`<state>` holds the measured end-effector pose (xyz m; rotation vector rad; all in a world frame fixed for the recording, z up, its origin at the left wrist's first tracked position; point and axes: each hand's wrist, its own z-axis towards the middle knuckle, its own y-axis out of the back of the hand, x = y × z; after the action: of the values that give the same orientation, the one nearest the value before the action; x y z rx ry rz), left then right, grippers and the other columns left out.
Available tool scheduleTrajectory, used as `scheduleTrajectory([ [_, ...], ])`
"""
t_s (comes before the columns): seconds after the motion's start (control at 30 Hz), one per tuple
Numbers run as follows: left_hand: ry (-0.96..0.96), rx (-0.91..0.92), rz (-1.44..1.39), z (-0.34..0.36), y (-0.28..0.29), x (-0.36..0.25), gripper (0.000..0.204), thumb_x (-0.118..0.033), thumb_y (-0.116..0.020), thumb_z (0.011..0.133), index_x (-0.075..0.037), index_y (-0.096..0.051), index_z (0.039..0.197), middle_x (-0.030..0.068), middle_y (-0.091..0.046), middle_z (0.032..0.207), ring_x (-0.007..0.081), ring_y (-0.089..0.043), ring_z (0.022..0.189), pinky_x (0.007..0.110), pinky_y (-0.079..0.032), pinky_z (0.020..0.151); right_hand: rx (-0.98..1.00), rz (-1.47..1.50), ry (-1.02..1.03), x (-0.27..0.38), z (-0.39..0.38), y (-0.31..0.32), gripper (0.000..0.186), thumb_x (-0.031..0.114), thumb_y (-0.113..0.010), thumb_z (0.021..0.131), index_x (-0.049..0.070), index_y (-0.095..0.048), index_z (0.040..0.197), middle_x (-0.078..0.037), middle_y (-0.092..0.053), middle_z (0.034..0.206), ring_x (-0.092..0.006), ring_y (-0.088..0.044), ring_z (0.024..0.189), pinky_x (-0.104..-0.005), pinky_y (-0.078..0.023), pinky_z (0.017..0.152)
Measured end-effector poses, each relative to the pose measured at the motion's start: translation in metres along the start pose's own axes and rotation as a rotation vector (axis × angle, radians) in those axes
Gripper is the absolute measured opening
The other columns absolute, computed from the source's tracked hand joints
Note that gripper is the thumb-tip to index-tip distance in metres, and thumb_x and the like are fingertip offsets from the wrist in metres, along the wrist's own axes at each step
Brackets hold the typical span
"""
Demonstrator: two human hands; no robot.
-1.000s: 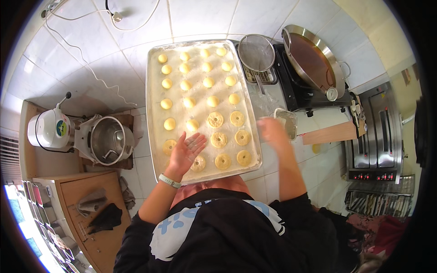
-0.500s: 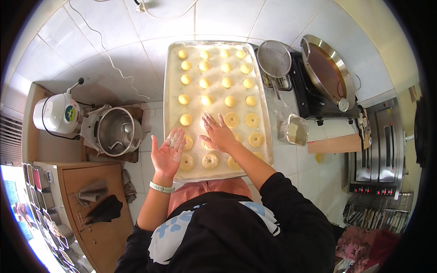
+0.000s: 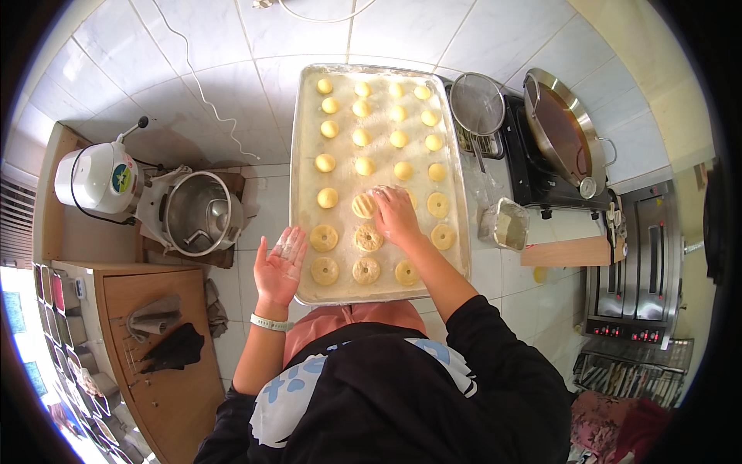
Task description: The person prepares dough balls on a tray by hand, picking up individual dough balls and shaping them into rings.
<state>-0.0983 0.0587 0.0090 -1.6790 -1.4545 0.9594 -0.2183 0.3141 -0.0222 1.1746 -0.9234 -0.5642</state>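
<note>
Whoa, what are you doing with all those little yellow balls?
Someone's right hand is at a flattened piece of dough with grooves across its top, on a big metal tray. The left hand is open, palm up, with white powder on it, by the tray's near left corner. Smooth round balls sit in rows at the far end, and flat rings with holes lie nearest the person. Off to the right is a wide pan of brown liquid.
</note>
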Motion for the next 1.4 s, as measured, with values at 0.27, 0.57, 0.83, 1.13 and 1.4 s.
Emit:
scheduleTrajectory([
  [0.27, 0.029, -0.055, 0.021, 0.002, 0.002, 0.004, 0.053, -0.033, -0.044, 0.094, 0.008, -0.037, 0.128, 0.0211, -0.046, 0.130, 0.0317, -0.042, 0.124, 0.042, -0.034, 0.105, 0.009, -0.078, -0.028, 0.003, -0.005, 0.007, 0.028, 0.013, -0.058, 0.078, 0.017, -0.064, 0.105, -0.008, -0.051, 0.118, -0.0233, -0.045, 0.113, -0.0452, -0.030, 0.098],
  [0.57, 0.090, -0.066, 0.170, 0.008, 0.000, 0.029, 0.048, -0.028, -0.043, 0.094, 0.007, -0.039, 0.126, 0.0212, -0.048, 0.128, 0.0326, -0.044, 0.122, 0.040, -0.035, 0.104, 0.099, -0.151, -0.041, 0.013, -0.004, 0.003, 0.027, 0.019, -0.056, 0.084, 0.013, -0.061, 0.110, -0.007, -0.039, 0.134, -0.0253, -0.037, 0.121, -0.0537, -0.030, 0.091],
  [0.83, 0.198, -0.119, 0.536, 0.025, 0.003, 0.069, 0.044, -0.027, -0.057, 0.090, 0.004, -0.047, 0.120, 0.0156, -0.054, 0.119, 0.0251, -0.053, 0.109, 0.035, -0.043, 0.093, 0.057, 0.174, -0.057, 0.050, -0.019, -0.004, 0.032, 0.028, -0.058, 0.084, 0.002, -0.054, 0.102, -0.016, -0.045, 0.118, -0.0287, -0.041, 0.114, -0.0477, -0.032, 0.088],
  [1.13, 0.021, -0.060, 0.668, 0.022, 0.005, 0.077, 0.026, -0.018, -0.063, 0.087, 0.002, -0.057, 0.103, 0.0070, -0.063, 0.095, 0.0153, -0.059, 0.087, 0.028, -0.047, 0.077, -0.277, -0.002, 0.070, 0.103, -0.056, 0.027, 0.029, 0.020, -0.060, 0.079, 0.001, -0.054, 0.100, -0.017, -0.046, 0.123, -0.0319, -0.040, 0.117, -0.0460, -0.030, 0.094],
  [1.4, -0.004, 0.286, 0.936, 0.014, -0.022, 0.070, 0.029, -0.023, -0.057, 0.091, 0.003, -0.058, 0.104, 0.0080, -0.064, 0.098, 0.0129, -0.060, 0.089, 0.024, -0.046, 0.081, -0.284, 0.969, -0.177, 0.092, -0.051, 0.039, 0.033, 0.007, -0.062, 0.081, 0.000, -0.049, 0.111, -0.021, -0.057, 0.111, -0.0298, -0.057, 0.105, -0.0375, -0.045, 0.087],
])
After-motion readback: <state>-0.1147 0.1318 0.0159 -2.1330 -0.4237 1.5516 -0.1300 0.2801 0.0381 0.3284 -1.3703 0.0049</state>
